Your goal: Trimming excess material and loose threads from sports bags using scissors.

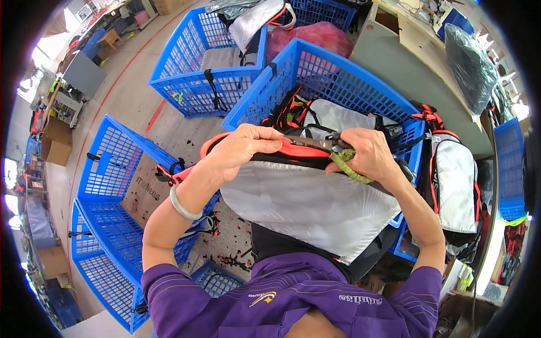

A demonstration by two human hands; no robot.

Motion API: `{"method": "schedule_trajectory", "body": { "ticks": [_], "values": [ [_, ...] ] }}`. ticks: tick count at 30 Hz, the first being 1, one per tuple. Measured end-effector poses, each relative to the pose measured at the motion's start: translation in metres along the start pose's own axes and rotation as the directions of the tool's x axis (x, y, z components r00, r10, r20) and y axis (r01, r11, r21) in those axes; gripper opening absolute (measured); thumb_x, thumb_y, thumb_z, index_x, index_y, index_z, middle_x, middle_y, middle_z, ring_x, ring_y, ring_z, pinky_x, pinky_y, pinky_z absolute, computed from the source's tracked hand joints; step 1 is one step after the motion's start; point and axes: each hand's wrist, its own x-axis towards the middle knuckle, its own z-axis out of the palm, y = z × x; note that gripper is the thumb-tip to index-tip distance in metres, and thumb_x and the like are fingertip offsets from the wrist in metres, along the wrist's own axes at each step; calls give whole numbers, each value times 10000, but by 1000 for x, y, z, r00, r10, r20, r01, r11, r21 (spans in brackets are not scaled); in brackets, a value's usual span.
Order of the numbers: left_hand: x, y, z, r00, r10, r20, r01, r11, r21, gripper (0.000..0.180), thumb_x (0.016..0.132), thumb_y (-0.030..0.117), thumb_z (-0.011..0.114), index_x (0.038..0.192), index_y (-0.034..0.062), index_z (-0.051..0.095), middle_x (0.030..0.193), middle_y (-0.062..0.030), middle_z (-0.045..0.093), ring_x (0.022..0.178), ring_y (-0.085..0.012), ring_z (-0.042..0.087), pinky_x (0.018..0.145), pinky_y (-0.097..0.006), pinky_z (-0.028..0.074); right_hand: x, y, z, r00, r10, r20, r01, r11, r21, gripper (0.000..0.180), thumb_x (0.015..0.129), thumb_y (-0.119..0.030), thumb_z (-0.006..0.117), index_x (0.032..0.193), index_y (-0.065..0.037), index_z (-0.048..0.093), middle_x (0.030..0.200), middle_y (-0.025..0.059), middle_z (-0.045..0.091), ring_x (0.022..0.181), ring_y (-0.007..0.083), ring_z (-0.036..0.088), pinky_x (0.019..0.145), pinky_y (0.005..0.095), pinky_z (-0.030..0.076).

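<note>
A silver-grey bag (315, 205) with orange-red and black edging lies across my lap. My left hand (239, 151) pinches the edging along its top, thumb and fingers pressed together. Dark metal scissors (310, 142), their handle wrapped in green cord, are gripped in my right hand (369, 155). The blades point left along the bag's edge, close to my left fingertips. Whether they are cutting anything cannot be made out.
Just beyond the bag stands a blue plastic crate (360, 76) holding similar bags. Another blue crate (203, 79) is behind it, and more crates (107, 225) stand at the left. A finished-looking bag (455, 183) leans at the right. Dark and red scraps (234, 262) litter the floor.
</note>
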Motion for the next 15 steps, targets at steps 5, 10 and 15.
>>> {"method": "schedule_trajectory", "body": {
  "ticks": [5, 10, 15],
  "values": [
    [41, -11, -3, 959, 170, -225, -110, 959, 260, 164, 859, 99, 634, 987, 15, 692, 905, 17, 654, 855, -76, 571, 805, -234, 444, -24, 28, -9, 903, 279, -328, -282, 959, 39, 506, 617, -364, 855, 702, -31, 485, 623, 124, 484, 562, 304, 458, 532, 379, 403],
    [144, -84, -50, 756, 568, -325, 27, 469, 883, 238, 902, 352, 546, 972, 183, 697, 900, -120, 682, 864, -312, 646, 725, -393, 469, -145, 45, -4, 646, 562, -516, -538, 815, 215, 449, 710, -296, 828, 789, -28, 477, 577, 47, 417, 535, 153, 397, 497, 302, 352],
    [211, -157, -82, 840, 465, -279, 214, 188, 959, 225, 904, 328, 514, 995, 189, 665, 934, -102, 673, 933, -302, 620, 817, -438, 408, -286, -19, 87, 188, 980, 61, -354, 10, 935, 368, 772, -209, 783, 954, -37, 513, 804, 10, 546, 729, 119, 554, 687, 263, 466]
  ]
}}
